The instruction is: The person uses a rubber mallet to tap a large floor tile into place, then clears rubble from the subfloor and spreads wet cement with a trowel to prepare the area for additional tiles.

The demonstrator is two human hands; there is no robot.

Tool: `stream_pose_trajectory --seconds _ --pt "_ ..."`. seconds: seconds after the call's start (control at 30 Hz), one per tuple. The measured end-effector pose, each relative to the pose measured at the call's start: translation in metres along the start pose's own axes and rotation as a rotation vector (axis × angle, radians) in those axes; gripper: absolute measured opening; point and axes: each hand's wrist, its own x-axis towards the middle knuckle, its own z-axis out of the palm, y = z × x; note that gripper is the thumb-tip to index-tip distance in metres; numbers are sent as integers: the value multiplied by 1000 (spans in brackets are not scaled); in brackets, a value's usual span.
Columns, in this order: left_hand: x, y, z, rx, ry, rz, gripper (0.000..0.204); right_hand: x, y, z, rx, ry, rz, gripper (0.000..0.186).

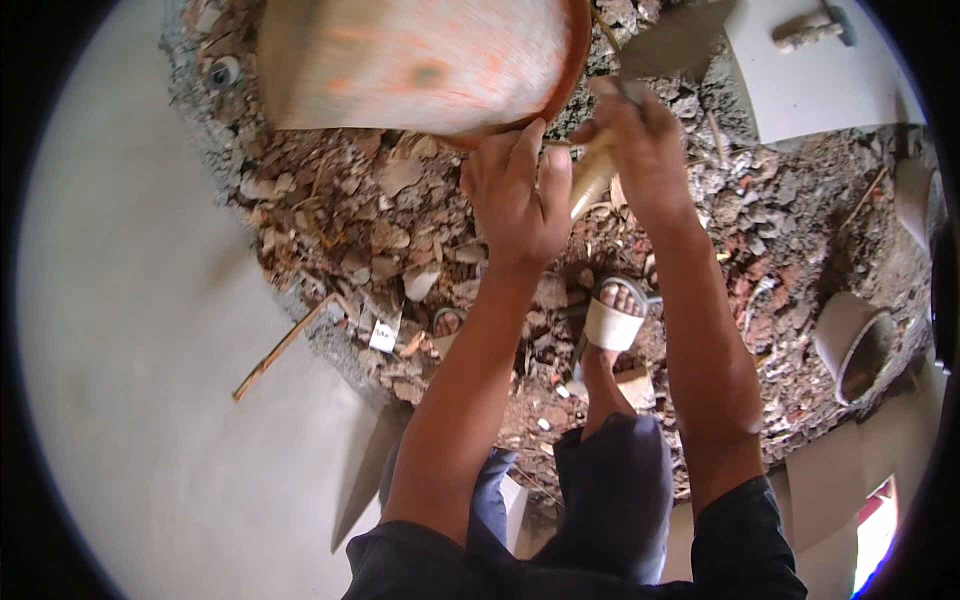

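Observation:
My left hand point(518, 200) is closed on the near rim of a large basin point(430, 70), fingers over its edge. The basin has an orange-brown rim and a whitish, orange-marked surface, blurred by motion. Just right of it, my right hand point(642, 155) is wrapped round a trowel point(680, 42), whose grey blade points up and away. Below those fingers shows a pale yellow, rod-like piece point(594, 178); whether it belongs to the trowel I cannot tell.
Broken rubble point(400, 200) covers the ground around my sandalled feet. A white board point(800, 90) with a brush-like tool point(808, 32) lies at the far right. A pale round pipe point(855, 345) stands at the right, a brown stick point(285, 345) leans at the left by a smooth wall point(130, 300).

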Motion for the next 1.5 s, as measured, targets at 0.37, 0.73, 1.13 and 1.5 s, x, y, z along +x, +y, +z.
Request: stream_pose_trajectory --seconds 0.37,0.73,1.13,1.5 --pt "73 -124 -43 -223 205 -419 53 53 102 -7 -89 207 7 33" --pt "162 -60 -85 -114 55 -375 75 35 83 3 -86 139 -47 41" --pt "149 -21 -273 -199 267 -129 63 20 -46 57 -343 -32 -477 35" --pt "21 -205 -188 -771 358 -528 67 -24 -20 71 -439 -56 -782 40"
